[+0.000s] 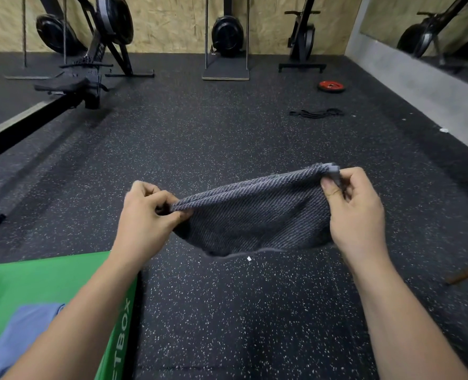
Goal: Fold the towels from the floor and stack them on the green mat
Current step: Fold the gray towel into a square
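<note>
A dark grey ribbed towel (250, 215) hangs doubled over in the air above the speckled black floor, its lower edge sagging. My left hand (148, 215) pinches its left top corner. My right hand (355, 212) pinches the right top corner, slightly higher. At the lower left is the green mat (43, 281), a thick padded block. A folded blue towel (21, 333) lies on it, partly hidden by my left forearm.
A rowing machine (63, 89) stretches along the left. More exercise machines (227, 37) stand against the far wooden wall. A red weight plate (331, 86) and black bands (316, 113) lie on the floor at the far right. A brown stick (466, 272) pokes in at right.
</note>
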A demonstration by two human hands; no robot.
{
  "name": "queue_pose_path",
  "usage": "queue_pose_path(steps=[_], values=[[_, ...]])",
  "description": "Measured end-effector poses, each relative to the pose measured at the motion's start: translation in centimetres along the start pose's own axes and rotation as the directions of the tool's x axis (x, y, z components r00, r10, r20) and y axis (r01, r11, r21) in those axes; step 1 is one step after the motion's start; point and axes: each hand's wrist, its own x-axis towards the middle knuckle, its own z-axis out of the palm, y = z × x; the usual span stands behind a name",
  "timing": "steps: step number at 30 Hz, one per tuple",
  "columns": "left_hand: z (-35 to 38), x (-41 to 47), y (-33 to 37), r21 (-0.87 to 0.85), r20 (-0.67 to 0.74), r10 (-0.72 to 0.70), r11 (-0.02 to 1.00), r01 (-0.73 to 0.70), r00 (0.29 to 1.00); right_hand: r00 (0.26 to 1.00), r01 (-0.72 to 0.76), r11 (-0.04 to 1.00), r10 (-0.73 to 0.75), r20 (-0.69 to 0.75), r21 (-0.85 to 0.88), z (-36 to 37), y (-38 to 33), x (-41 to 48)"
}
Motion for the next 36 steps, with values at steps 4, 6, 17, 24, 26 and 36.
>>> queue_pose_path(steps=[4, 6, 17, 24, 26, 36], values=[[-0.6, 0.1, -0.5, -0.524, 0.264, -0.173, 0.800, 0.292, 0.949, 0.999, -0.035, 0.999, 0.035, -0.021, -0.030, -0.1, 0.3, 0.2], [-0.8, 0.2, -0.5, -0.646, 0.304, -0.193, 0.678, 0.351, 0.933, 0.999, -0.047, 0.998, 0.046, -0.023, -0.044, -0.1, 0.4, 0.2], [0.5, -0.3, 1.1, -0.632, -0.034, -0.317, 0.742, 0.225, 0.948, 0.999, -0.038, 0.993, 0.036, -0.016, -0.113, 0.3, -1.2, -1.3], [1.9, -2.2, 4.3, -0.342, -0.078, -0.185, 0.928, 0.148, 0.980, 0.995, 0.067, 0.986, -0.054, 0.084, -0.154, 2.3, -2.5, -4.2], [2.5, -2.9, 5.1, -0.327, -0.051, -0.169, 0.934, 0.143, 0.984, 0.990, 0.070, 0.988, -0.052, 0.128, -0.139, 3.1, -2.9, -5.1], [4.4, -5.3, 8.5, -0.369, 0.060, -0.132, 0.918, 0.144, 0.990, 0.957, 0.090, 0.993, -0.065, 0.284, -0.077, 6.3, -3.7, -8.5]])
